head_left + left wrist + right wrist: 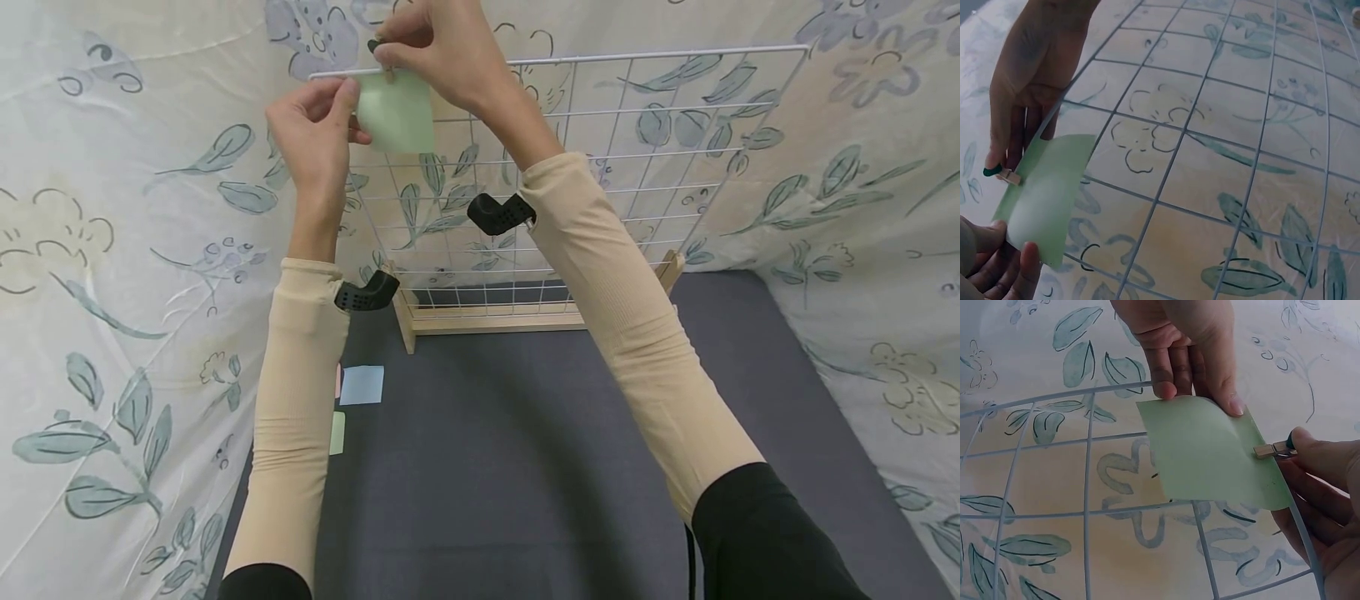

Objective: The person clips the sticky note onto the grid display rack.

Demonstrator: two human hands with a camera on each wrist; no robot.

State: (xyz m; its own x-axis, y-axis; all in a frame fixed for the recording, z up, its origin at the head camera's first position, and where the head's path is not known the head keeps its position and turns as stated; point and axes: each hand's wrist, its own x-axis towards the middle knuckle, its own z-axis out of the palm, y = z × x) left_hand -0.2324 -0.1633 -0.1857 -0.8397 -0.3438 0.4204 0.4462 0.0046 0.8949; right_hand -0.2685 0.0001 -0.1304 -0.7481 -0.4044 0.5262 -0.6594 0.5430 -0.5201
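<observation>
A square of light green paper (396,117) hangs over the top left corner of a white wire grid (675,55). My left hand (315,137) pinches the paper's left edge between thumb and fingers. With thumb and fingertips, my right hand (450,54) pinches a small wooden clothespin (1267,450) whose handle end is dark green. In the right wrist view, the clothespin's wooden tip lies over the paper's top edge, at the grid's top bar. Part of the left fingers is hidden behind the paper.
The grid stands in a pale wooden base (498,323) at the back of a dark grey table (465,458). A blue paper (362,385) and another green paper (337,433) lie at left, partly behind the left sleeve. Floral cloth (150,250) surrounds the table.
</observation>
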